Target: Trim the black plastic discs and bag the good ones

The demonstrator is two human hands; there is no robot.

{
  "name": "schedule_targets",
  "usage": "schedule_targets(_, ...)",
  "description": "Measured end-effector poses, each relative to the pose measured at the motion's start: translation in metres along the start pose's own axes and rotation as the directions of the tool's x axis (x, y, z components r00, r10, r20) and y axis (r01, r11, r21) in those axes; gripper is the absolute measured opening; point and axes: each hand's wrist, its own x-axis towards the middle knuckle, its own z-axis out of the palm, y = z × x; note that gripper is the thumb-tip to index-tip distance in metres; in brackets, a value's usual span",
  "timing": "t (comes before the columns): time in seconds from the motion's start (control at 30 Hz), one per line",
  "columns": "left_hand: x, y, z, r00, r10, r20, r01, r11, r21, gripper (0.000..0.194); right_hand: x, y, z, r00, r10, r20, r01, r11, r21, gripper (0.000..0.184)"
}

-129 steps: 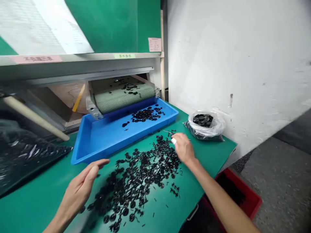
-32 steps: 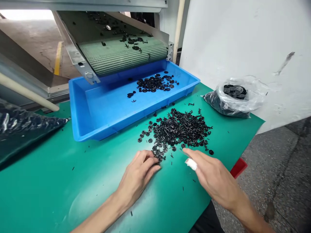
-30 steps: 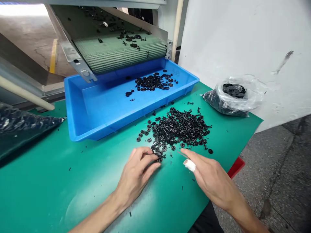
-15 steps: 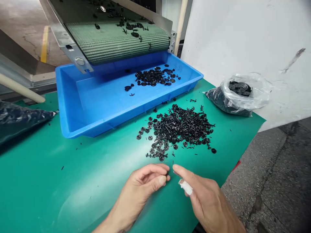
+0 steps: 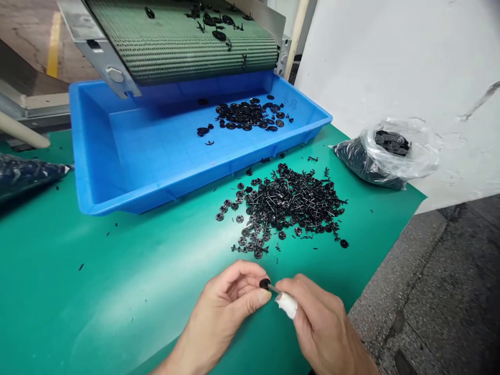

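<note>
Between the thumb and fingertips of my left hand is a small round black plastic part. My right hand is closed on a thin greyish rod-like tool, whose tip meets the black part. The rest of that tool is hidden in the fingers. White tape wraps the right thumb. Just beyond both hands lies a pile of small black plastic parts, round discs and thin branched pieces mixed.
A blue tray with black discs stands under the end of a green conveyor belt carrying more parts. An open clear bag of black discs sits at right, another dark bag at far left. The green table has stray bits.
My right hand has moved left and its fingers have curled in, bringing the rod's tip to the black part. The left hand turned slightly, showing the part. The view has shifted a little.
</note>
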Motion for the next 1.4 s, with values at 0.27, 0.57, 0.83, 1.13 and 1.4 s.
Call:
schedule_targets(0.27, 0.002, 0.002, 0.002, 1.0, 0.014, 0.002, -0.013, 0.999, -0.038, 0.011, 0.002, -0.002, -0.001, 0.998, -0.047, -0.045, 0.046, 0.999, -0.023, 0.041)
schedule_targets(0.57, 0.002, 0.001, 0.001, 1.0, 0.027, 0.011, -0.027, 0.999, -0.02, 0.009, 0.005, -0.006, -0.003, 0.967, -0.21, -0.143, 0.194, 0.974, -0.118, 0.029)
schedule_targets(0.83, 0.0, 0.003, 0.0, 1.0, 0.006, 0.028, -0.004, 0.998, -0.062, 0.011, -0.001, -0.002, -0.001, 0.982, -0.161, -0.098, 0.152, 0.984, -0.093, 0.033)
schedule_targets(1.13, 0.001, 0.001, 0.002, 0.999, 0.041, 0.002, -0.041, 0.997, -0.065, 0.01, -0.002, -0.007, 0.01, 0.97, -0.212, -0.123, 0.183, 0.96, -0.214, 0.033)
schedule_targets(1.4, -0.005, -0.007, -0.002, 0.99, 0.129, 0.053, -0.138, 0.968, 0.208, 0.009, 0.005, -0.006, 0.006, 1.0, -0.023, -0.001, 0.023, 0.999, -0.037, 0.03)
